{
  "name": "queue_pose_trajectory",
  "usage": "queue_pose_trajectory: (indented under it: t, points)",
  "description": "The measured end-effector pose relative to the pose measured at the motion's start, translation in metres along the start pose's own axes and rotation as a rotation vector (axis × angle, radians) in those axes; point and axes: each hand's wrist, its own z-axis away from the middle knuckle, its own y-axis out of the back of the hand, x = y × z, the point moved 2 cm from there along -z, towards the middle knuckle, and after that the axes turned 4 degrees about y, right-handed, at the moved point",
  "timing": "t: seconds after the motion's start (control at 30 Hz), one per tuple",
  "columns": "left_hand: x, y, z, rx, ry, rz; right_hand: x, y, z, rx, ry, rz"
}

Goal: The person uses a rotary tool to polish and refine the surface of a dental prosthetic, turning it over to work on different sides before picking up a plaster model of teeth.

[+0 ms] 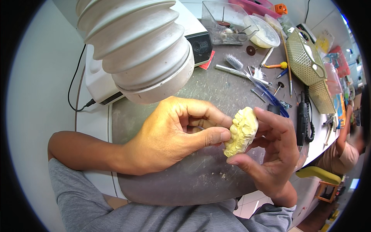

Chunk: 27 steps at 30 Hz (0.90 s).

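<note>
A yellow plaster dental model (242, 129), with tooth shapes along its left side, is held tilted above the grey work surface. My right hand (272, 150) grips it from the right, with a finger at its top end and the thumb at its bottom end. From the left, my left hand (181, 133) reaches to the model. Its thumb and fingers are closed at the model's left edge. The left fingertips are partly hidden behind the thumb and the model, so whether they pinch anything small there does not show.
A ribbed white suction hose (135, 42) hangs close above my left hand. Brushes, burs and a blue-handled tool (272, 98) lie beyond the model. Farther back stand a clear bin (228, 36), a round tub (266, 33) and a woven basket (305, 58). Another person (344, 154) sits at far right.
</note>
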Motion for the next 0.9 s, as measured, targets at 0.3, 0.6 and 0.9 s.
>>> queue_pose_trajectory:
  t: [0.3, 0.6, 0.9]
  points:
    - [-0.0024, 0.0003, -0.0007, -0.007, -0.015, 0.010, 0.0017, 0.0005, 0.0000, -0.008, 0.049, 0.022]
    - [0.0032, 0.0004, -0.0009, -0.028, 0.133, 0.139, -0.0055, -0.0029, -0.0074, 0.053, -0.352, -0.356]
    - [0.0011, 0.0008, -0.0033, -0.053, 0.125, 0.168, -0.0025, -0.0024, -0.0077, 0.050, -0.373, -0.417]
